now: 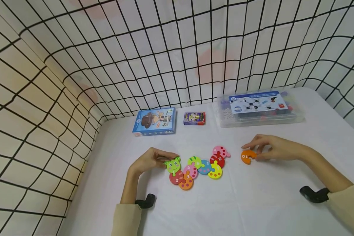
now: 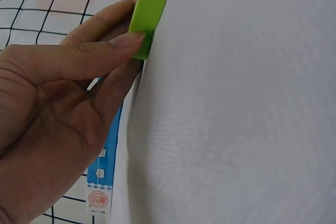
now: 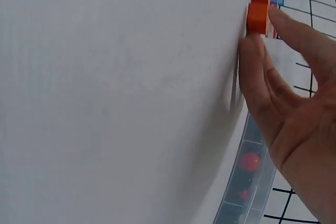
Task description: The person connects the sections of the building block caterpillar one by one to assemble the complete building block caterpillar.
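A chain of colourful numbered caterpillar puzzle pieces curves across the white tablecloth. At its left end is the green head piece with a smiling face, joined to a red piece. My left hand holds this head by its edge; the left wrist view shows the thumb against the green side. At the chain's right end sits a pink piece. Apart from it, to the right, my right hand pinches an orange puzzle piece marked 10 between thumb and fingers.
Behind the chain lie a blue box with a hat picture and a small purple card box. A clear plastic case with a molecule label stands at the back right. Black wire mesh borders the table's back and sides.
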Demonstrator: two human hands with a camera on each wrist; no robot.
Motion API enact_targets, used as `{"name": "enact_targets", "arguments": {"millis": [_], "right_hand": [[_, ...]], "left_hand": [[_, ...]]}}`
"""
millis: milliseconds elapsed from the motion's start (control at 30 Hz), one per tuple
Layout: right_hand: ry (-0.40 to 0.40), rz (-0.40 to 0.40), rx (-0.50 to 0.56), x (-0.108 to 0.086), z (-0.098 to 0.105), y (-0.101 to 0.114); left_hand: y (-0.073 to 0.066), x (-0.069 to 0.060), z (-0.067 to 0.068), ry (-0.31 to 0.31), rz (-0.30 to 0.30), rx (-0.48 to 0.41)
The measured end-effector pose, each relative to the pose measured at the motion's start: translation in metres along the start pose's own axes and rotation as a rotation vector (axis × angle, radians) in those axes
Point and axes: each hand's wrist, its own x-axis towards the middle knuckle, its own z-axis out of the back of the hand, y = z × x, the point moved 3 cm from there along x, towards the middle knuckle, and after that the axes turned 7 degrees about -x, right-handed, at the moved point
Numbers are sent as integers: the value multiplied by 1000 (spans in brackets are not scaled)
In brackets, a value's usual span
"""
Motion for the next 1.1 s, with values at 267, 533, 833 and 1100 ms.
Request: {"name": "enact_targets", "arguments": {"millis": [267,533,833,1100], "right_hand": [[193,4,103,4,1,0],[187,-32,82,11,-3,1],[118,-4,21,12,-8,8],[180,36,34,16,-16,17]], "left_hand": [[0,-1,1,0,4,-12],[-1,-1,0,3,3,-25],[0,0,1,5,6,-21],[-3,-1,0,8,-11,-13]]}}
